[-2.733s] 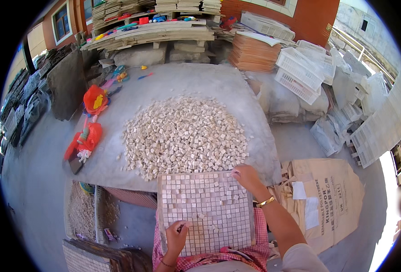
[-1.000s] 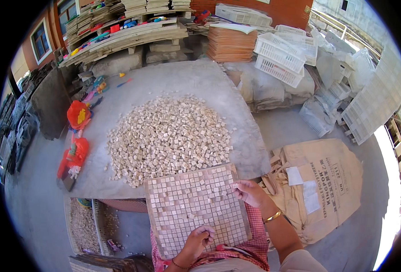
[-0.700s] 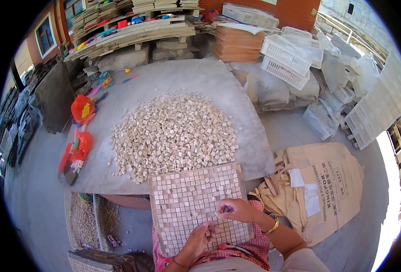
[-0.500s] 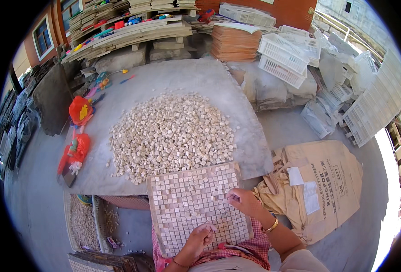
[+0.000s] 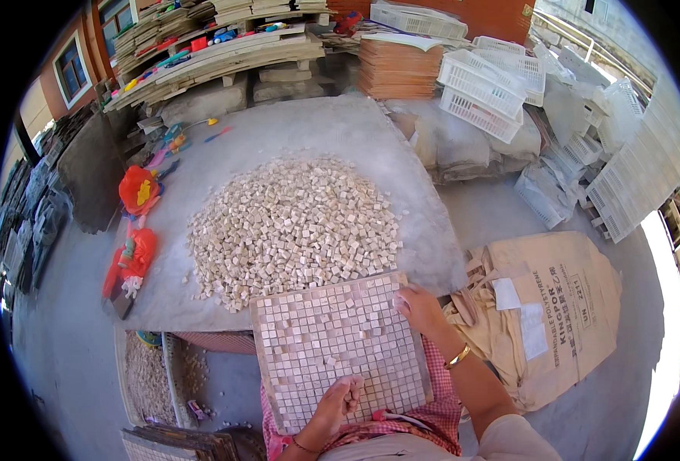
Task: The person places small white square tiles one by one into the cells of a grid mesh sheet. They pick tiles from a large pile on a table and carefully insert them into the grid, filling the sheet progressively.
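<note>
A square grid board (image 5: 330, 346) lies tilted on my lap, its far edge against the pile. Small pale stone cubes fill most of its cells; several cells toward the far left and middle lack a cube. Above the near half of the board, my left hand (image 5: 338, 401) is curled closed, and what its fingers hold is hidden. At the far right corner, my right hand (image 5: 420, 309) has its fingertips pinched together over the board's edge cells; anything between them is too small to make out. Just beyond the board, a large heap of loose stone cubes (image 5: 297, 223) covers the tabletop.
The grey stone table (image 5: 424, 223) carries red and coloured toys (image 5: 136, 253) along its left side. A crate of cubes (image 5: 147, 376) stands low at the left, by stacked boards (image 5: 178, 446). A tan sack (image 5: 563, 323) lies at the right. White plastic baskets (image 5: 482, 92) are piled behind.
My right hand has moved away from me and slightly right, from the board's right side to its far right corner. My left hand has stayed nearly in place, still closed.
</note>
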A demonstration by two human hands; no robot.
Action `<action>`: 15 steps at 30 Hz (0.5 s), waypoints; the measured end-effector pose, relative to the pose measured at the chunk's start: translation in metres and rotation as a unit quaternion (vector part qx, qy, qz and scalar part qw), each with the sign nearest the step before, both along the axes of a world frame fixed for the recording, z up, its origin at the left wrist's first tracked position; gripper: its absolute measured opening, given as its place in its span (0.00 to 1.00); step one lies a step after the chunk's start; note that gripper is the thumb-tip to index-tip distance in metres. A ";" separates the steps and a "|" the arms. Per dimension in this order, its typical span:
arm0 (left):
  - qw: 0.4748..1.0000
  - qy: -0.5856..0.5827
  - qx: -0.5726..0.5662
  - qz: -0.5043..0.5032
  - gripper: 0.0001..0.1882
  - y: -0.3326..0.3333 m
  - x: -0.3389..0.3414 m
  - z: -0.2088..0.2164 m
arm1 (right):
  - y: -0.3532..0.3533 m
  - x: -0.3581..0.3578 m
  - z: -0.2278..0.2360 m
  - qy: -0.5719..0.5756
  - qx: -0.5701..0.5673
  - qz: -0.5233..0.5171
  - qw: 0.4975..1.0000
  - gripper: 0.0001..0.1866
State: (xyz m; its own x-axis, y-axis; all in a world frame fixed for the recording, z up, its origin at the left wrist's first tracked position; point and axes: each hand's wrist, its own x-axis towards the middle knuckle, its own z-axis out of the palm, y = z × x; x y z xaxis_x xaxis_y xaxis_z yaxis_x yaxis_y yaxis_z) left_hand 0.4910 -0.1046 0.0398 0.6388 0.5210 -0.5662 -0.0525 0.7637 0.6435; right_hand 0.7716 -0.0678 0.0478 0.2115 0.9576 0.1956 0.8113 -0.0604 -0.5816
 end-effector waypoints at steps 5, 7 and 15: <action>0.999 -0.030 0.003 -0.034 0.16 0.000 0.006 -0.001 | 0.007 0.007 -0.011 -0.045 -0.017 0.048 0.998 0.06; 0.999 -0.022 -0.002 -0.036 0.14 0.001 0.006 -0.003 | 0.006 0.009 -0.016 -0.067 -0.014 0.053 0.996 0.06; 0.894 0.194 0.396 -0.074 0.08 0.058 0.043 0.023 | 0.008 -0.010 -0.002 -0.158 0.041 0.083 0.983 0.04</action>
State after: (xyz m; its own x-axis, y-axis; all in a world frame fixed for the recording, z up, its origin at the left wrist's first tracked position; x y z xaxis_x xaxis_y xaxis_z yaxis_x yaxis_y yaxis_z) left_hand 0.5338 -0.0467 0.0631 0.5695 0.7827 -0.2510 0.3568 0.0397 0.9333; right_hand 0.7621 -0.0595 0.0456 -0.0296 0.9518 0.3054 0.9470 0.1245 -0.2962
